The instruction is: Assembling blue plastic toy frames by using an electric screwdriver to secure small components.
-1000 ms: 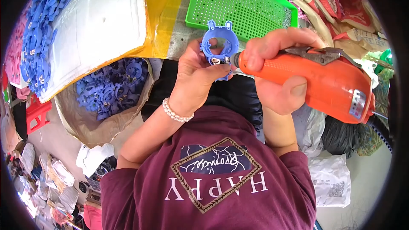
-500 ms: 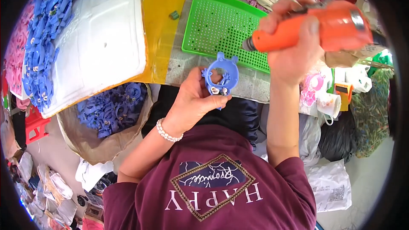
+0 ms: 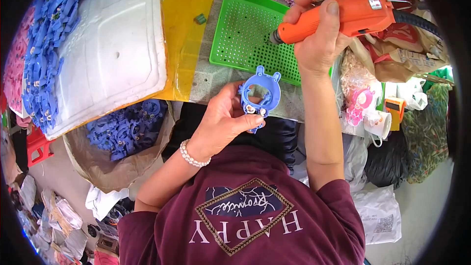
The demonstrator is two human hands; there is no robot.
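A blue plastic part and an orange power screwdriver are held over a cluttered surface.

The blue ring-shaped part (image 3: 260, 95) is pinched in the left hand (image 3: 223, 122), just below the green perforated tray (image 3: 245, 29). The orange screwdriver (image 3: 343, 14) is gripped in the right hand (image 3: 319, 44), raised over the tray's right edge with its tip pointed left. A white foam board (image 3: 113, 44) lined with blue parts is seen at left.
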